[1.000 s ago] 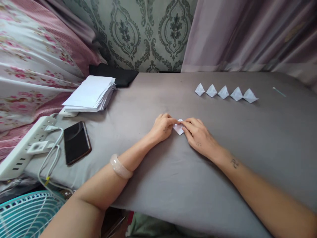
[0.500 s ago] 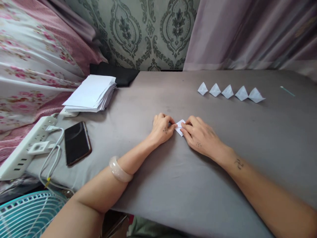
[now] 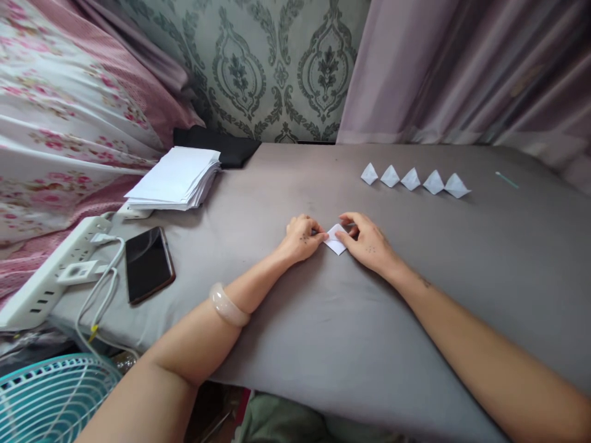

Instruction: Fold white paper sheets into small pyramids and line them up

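Note:
A small folded square of white paper (image 3: 337,243) lies on the grey cloth between my two hands, one corner pointing toward me. My left hand (image 3: 302,238) pinches its left corner between thumb and fingertips. At the right side, my right hand (image 3: 369,242) has its thumb on top of the paper and its fingers curled around the right edge, partly out of sight. Farther off to the right stands a row of several folded white paper pieces (image 3: 410,179) with pointed tops.
A stack of white paper sheets (image 3: 173,178) sits at the back left, before a black folded item (image 3: 221,145). Closer are a phone (image 3: 150,264) and a power strip (image 3: 55,271) with cables. A thin green stick (image 3: 506,179) lies far right. A blue fan (image 3: 55,400) is below the table edge.
My right thumb has shifted on the paper and my right fingers have spread a little, showing more of the square. My left hand keeps its pinch. The whole view has tilted slightly.

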{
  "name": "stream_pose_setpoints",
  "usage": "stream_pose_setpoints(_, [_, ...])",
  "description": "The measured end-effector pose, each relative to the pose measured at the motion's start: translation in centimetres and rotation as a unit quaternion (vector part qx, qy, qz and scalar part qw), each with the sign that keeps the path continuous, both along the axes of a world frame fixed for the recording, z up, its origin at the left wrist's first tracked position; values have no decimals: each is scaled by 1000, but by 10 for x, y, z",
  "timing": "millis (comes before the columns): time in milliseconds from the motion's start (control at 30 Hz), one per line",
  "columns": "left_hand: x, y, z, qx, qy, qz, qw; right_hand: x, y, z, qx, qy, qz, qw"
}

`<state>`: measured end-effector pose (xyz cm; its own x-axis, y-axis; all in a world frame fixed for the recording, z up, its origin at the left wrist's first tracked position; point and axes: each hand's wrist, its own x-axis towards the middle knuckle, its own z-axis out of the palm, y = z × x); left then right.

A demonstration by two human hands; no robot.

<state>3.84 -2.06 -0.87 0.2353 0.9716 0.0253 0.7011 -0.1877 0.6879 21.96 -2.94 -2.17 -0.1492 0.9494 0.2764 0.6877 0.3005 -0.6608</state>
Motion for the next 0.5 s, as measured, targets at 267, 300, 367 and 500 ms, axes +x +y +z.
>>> stream_pose_setpoints(267, [-4,0,-3,-18,-82,-49,995,5,6,6,-66,64,44,995])
stream_pose_setpoints(300, [-4,0,-3,-19,-97,-51,994,6,6,7,-78,92,51,991])
stream_pose_setpoints(367, [-5,0,-4,-17,-144,-53,988,6,5,9,-98,158,61,981])
stream_pose_setpoints(500, [-4,-2,-1,-56,-363,-31,930,1,-2,16,-108,294,63,948])
